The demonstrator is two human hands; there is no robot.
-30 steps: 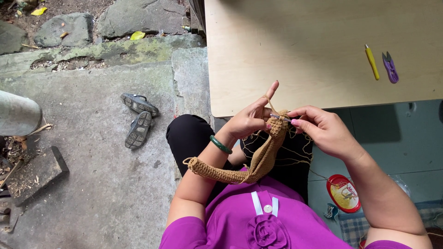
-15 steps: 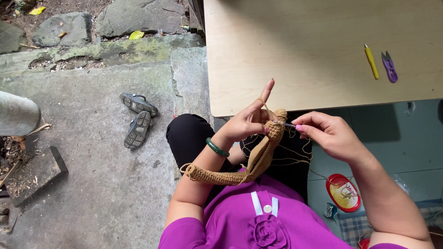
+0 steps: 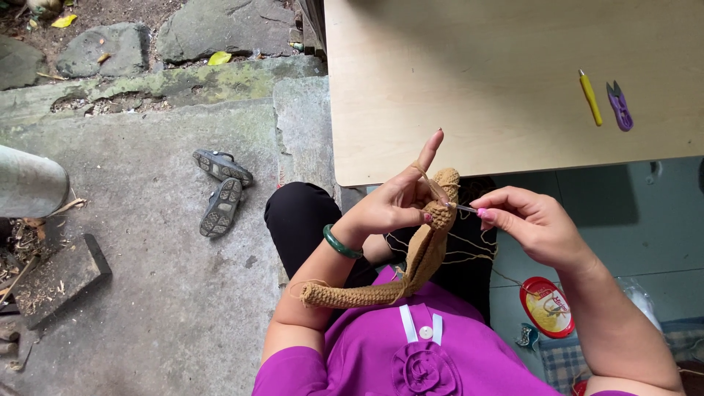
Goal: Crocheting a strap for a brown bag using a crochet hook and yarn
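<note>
The left hand (image 3: 392, 209) has its grip closed on the brown crochet strip (image 3: 411, 268), held over the lap. The right hand (image 3: 532, 227) pinches the crochet hook (image 3: 463, 209). The hook might slip out and drop a loop if the yarn (image 3: 429, 180) goes slack

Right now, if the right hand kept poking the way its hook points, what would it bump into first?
Probably the tan crochet strip: the right hand aims its crochet hook leftward at the top, pinched by the left hand. Depth is hard to judge.
</note>
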